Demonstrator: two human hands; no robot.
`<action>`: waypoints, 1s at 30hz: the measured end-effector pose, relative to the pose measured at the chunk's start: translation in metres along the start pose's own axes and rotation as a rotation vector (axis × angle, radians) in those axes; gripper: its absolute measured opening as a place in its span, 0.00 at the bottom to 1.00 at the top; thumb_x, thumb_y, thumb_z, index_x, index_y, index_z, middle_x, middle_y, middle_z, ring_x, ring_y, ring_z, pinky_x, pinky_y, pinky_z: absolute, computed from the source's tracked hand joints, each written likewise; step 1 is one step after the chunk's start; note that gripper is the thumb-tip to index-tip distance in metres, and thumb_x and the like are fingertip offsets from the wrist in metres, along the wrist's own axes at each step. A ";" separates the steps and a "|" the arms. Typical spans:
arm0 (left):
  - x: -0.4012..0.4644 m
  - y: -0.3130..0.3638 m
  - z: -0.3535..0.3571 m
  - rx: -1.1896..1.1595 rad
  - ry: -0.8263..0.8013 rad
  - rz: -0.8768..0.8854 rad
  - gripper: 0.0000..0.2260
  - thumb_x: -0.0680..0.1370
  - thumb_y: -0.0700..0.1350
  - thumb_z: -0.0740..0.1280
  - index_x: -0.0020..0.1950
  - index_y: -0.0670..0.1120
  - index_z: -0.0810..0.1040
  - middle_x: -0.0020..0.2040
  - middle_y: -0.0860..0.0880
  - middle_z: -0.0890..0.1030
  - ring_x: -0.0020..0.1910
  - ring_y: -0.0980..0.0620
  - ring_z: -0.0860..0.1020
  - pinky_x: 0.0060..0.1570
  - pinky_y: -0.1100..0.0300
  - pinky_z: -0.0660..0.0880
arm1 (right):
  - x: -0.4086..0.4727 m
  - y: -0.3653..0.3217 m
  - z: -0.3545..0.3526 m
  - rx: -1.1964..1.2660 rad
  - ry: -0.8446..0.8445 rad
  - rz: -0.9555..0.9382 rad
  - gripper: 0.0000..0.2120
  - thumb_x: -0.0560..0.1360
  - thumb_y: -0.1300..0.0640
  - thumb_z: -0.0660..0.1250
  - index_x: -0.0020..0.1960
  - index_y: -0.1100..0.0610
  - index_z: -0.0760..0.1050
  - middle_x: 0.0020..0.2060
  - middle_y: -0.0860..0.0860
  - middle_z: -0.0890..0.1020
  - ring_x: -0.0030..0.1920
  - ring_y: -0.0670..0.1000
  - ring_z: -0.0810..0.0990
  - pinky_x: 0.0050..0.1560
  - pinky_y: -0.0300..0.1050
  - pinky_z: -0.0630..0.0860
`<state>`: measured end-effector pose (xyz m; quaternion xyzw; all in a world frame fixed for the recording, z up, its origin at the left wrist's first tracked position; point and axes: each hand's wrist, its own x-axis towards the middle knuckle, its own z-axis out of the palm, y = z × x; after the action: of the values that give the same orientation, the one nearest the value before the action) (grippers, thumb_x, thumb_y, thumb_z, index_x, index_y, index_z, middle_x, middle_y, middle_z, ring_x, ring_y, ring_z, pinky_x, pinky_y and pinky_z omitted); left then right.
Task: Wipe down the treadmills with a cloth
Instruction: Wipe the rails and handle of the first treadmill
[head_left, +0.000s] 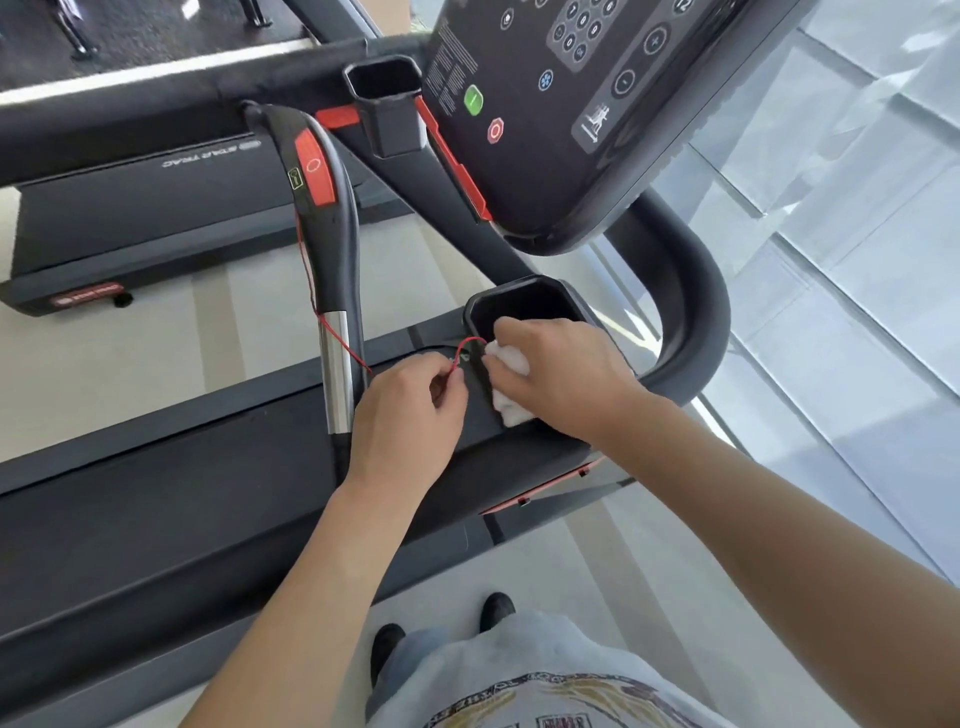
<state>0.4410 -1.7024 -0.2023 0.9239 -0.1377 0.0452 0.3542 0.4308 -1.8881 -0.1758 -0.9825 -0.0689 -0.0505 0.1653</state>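
Right hand (558, 374) presses the bunched white cloth (511, 387) onto the treadmill (156, 530) tray just near the cup holder (524, 306), left hand (410, 410) pinching the red safety cord (332, 322) aside, so next, likely, comes wiping beneath it.

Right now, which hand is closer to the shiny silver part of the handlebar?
The left hand. It pinches the red cord just right of the silver part. The right hand is farther right, pressing the white cloth by the cup holder.
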 end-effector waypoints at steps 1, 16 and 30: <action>0.000 0.000 0.000 -0.008 0.001 0.000 0.08 0.83 0.48 0.67 0.48 0.47 0.83 0.40 0.53 0.83 0.40 0.49 0.80 0.42 0.47 0.79 | -0.010 0.005 -0.004 -0.015 0.007 -0.032 0.14 0.82 0.44 0.63 0.44 0.53 0.68 0.32 0.48 0.73 0.33 0.54 0.74 0.32 0.49 0.71; -0.003 0.001 -0.002 -0.022 -0.053 0.052 0.04 0.81 0.47 0.69 0.49 0.50 0.83 0.44 0.57 0.83 0.43 0.55 0.80 0.45 0.52 0.81 | -0.015 0.001 0.003 -0.072 0.133 0.073 0.14 0.82 0.45 0.64 0.43 0.53 0.68 0.32 0.48 0.74 0.32 0.54 0.73 0.30 0.46 0.65; -0.085 -0.042 -0.065 0.068 -0.140 0.128 0.10 0.81 0.51 0.63 0.55 0.51 0.82 0.50 0.61 0.81 0.50 0.59 0.77 0.50 0.59 0.77 | -0.037 -0.014 -0.017 0.100 0.284 0.308 0.13 0.81 0.43 0.67 0.49 0.53 0.74 0.33 0.44 0.75 0.36 0.55 0.76 0.39 0.49 0.73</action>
<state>0.3724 -1.6099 -0.1962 0.9256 -0.2192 0.0078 0.3084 0.3905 -1.8853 -0.1603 -0.9550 0.1037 -0.1592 0.2276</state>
